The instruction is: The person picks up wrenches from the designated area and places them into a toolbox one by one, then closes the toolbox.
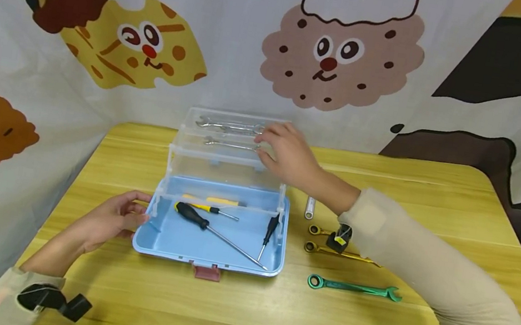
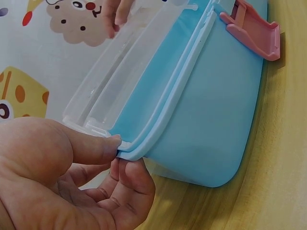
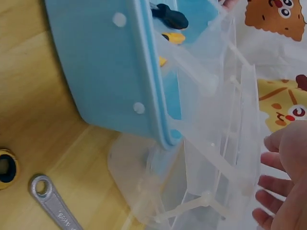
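Note:
A light-blue toolbox [image 1: 211, 239] stands unfolded on the table, its clear tiered trays [image 1: 229, 172] raised at the back. My left hand [image 1: 118, 214] pinches the box's left rim between thumb and fingers, as the left wrist view shows up close. Over the right end of the upper tray, my right hand [image 1: 287, 152] hovers with loosely bent fingers and nothing visible in them. Silver wrenches [image 1: 230, 126] lie in that tray, close to the right fingertips. Inside the box are a large black screwdriver [image 1: 192, 214], a smaller black one [image 1: 271, 229] and yellow-handled ones [image 1: 205, 208].
To the right of the box lie a green ratchet wrench [image 1: 355, 288], two gold wrenches [image 1: 343, 253] and a silver wrench [image 3: 55, 203], partly under the right forearm. A pink latch [image 1: 207, 273] hangs at the box's front. Behind the table hangs a printed curtain [image 1: 235, 58].

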The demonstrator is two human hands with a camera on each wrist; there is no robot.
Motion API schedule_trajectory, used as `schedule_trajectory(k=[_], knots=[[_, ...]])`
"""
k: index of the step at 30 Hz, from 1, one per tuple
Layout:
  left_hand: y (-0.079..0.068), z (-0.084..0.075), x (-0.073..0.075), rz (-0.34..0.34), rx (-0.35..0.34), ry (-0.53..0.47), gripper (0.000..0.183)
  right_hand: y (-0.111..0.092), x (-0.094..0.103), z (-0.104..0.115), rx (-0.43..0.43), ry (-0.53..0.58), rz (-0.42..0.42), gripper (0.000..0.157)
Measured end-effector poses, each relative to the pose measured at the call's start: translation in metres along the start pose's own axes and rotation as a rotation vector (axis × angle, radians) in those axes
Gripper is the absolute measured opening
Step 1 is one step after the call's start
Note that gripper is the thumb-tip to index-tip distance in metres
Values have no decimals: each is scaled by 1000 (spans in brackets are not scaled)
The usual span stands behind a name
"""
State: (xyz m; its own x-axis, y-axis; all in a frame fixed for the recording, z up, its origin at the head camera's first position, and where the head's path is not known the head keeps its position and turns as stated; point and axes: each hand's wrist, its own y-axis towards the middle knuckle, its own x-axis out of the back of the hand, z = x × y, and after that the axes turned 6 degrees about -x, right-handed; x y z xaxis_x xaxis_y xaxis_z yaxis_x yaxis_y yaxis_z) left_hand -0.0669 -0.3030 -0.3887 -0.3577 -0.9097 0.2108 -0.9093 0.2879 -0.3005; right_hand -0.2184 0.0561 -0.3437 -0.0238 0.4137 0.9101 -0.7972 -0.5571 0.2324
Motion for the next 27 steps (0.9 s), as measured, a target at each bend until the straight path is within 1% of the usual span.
schedule_trajectory(k=[5,7,11,16,19,23,27], knots=[[0,0,0,-2,3,4,50,-17,3,-2,-16,2,-12,49],[-1,0,0,-3,5,4,50,-25,3,-5,-26,7,-23,56],[-1,0,1,-2,6,2,50,-42,1,-12,-80,12,-16,59],[0,0,1,1,3,3,49,-62,-4,-26,-186,-3,20,63],[1,0,0,1,3,2,49,-71,-7,-35,-248,2,58,67],[1,0,0,2,5,0,49,-82,-12,-43,-331,-9,138,76],[1,0,0,2,5,0,48,-91,-22,-49,-395,-17,210,85]])
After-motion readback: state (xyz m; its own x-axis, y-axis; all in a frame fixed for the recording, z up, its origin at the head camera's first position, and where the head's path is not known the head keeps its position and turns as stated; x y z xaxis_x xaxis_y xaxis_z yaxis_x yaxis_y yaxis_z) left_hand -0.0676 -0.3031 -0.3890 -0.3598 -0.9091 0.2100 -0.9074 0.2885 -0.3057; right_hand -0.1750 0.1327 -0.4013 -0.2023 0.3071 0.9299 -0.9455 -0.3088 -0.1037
